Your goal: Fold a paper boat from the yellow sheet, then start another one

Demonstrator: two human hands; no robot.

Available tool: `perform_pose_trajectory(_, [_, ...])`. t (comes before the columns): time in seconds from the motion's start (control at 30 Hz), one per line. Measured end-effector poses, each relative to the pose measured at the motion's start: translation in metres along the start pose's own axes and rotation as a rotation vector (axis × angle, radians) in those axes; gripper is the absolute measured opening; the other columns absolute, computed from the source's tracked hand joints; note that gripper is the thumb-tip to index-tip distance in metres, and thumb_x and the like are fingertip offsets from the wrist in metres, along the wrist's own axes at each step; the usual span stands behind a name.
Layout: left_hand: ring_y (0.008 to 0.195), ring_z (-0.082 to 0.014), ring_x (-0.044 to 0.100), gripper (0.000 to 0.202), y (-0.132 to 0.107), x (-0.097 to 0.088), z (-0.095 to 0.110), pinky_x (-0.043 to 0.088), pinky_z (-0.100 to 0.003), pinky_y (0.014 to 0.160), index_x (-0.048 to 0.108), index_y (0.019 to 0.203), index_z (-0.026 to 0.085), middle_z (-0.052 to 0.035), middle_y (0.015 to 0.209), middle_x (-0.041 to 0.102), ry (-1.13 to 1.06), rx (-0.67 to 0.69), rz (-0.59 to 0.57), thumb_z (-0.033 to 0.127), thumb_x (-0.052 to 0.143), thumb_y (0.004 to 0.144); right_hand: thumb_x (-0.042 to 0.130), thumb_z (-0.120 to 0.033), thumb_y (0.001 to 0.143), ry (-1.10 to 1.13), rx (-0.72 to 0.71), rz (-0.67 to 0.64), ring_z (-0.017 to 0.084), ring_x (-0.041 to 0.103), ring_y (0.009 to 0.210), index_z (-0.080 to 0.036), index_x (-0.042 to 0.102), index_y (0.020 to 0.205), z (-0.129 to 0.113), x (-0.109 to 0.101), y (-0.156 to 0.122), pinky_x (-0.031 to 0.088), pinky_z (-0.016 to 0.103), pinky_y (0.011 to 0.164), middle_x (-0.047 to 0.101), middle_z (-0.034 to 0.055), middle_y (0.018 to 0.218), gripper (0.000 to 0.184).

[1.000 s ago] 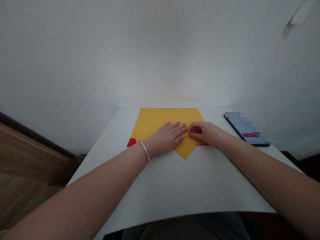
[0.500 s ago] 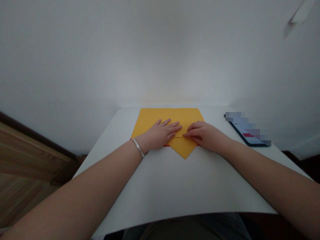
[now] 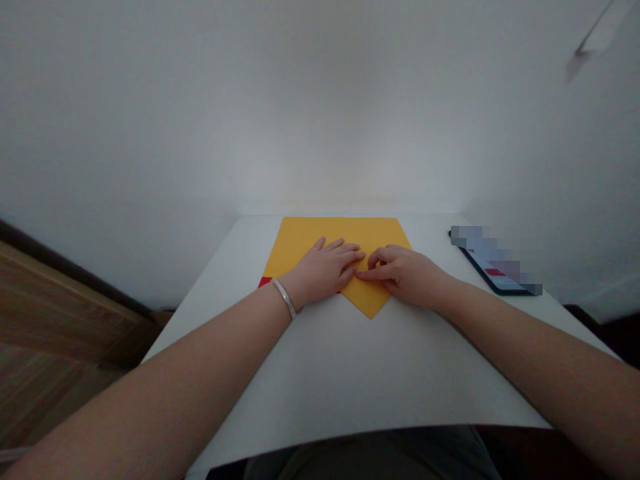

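Observation:
A folded sheet of yellow paper (image 3: 345,230) lies flat on the white table, with a pointed flap (image 3: 371,300) toward me and a strip of red at its near left edge. My left hand (image 3: 330,270) rests flat on the paper, fingers spread, a silver bangle at its wrist. Close by on the right, my right hand (image 3: 410,273) touches the crease above the flap with one outstretched digit. Its other fingers are bent, and a gap shows between them and that digit. Nothing is held in it. My hands cover parts of the red edge.
A tablet or phone (image 3: 493,270) with a partly blurred screen lies at the table's right side. The white table (image 3: 350,387) meets a pale wall at its far edge. Wooden furniture (image 3: 60,320) stands to the left, lower than the tabletop.
My right hand's touching digit has slid left along the crease, toward my left thumb. My left hand has shifted slightly right, and more red shows at the paper's left corner.

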State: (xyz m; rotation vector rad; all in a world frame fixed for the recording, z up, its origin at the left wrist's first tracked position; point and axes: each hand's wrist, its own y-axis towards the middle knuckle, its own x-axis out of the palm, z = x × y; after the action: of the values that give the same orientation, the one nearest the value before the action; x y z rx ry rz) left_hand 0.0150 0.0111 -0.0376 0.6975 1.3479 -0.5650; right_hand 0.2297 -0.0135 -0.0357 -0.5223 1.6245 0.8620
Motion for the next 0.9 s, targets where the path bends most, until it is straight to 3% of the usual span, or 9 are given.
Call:
perform_pose_trajectory(0.33, [0.139,-0.0274,0.023,0.046,0.004,0.001,-0.013,0.021,-0.051,0.109,0.032,0.143,0.028,-0.0033,0.152,0.029,0.013,0.029,-0.177,0.038,0.031,0.098,0.051,-0.014,0.084,-0.071,0.059,-0.050,0.020,0.062,0.091,-0.025,0.072,0.105,-0.007,-0.007,-0.006,0.049,0.033,0.079,0.068,0.0056,0.099,0.032])
perform_pose_trajectory(0.63, [0.141,-0.0339,0.014,0.050,0.002,-0.007,-0.028,0.011,-0.052,0.112,0.041,0.140,0.031,-0.0076,0.152,0.027,0.008,-0.081,-0.246,0.044,0.045,0.092,0.052,-0.015,0.084,-0.029,0.077,-0.044,0.020,0.062,0.090,-0.026,0.073,0.102,-0.004,-0.007,-0.014,0.049,0.033,0.076,0.068,0.0043,0.101,0.030])
perform_pose_trajectory(0.77, [0.140,-0.0381,0.009,0.054,-0.001,-0.013,-0.036,0.015,-0.055,0.110,0.037,0.141,0.036,-0.0038,0.154,0.021,-0.018,-0.109,-0.300,0.046,0.049,0.089,0.052,-0.014,0.084,-0.017,0.078,-0.030,0.019,0.061,0.090,-0.026,0.073,0.101,-0.002,-0.004,-0.017,0.049,0.031,0.075,0.068,0.0041,0.100,0.031])
perform_pose_trajectory(0.9, [0.141,-0.0358,0.010,0.059,-0.003,-0.017,-0.039,0.018,-0.052,0.111,0.032,0.143,0.035,-0.0041,0.156,0.017,-0.028,-0.089,-0.340,0.039,0.052,0.087,0.052,-0.013,0.083,-0.013,0.062,-0.023,0.019,0.061,0.090,-0.025,0.073,0.102,0.001,-0.001,-0.018,0.049,0.032,0.076,0.068,0.0048,0.099,0.031])
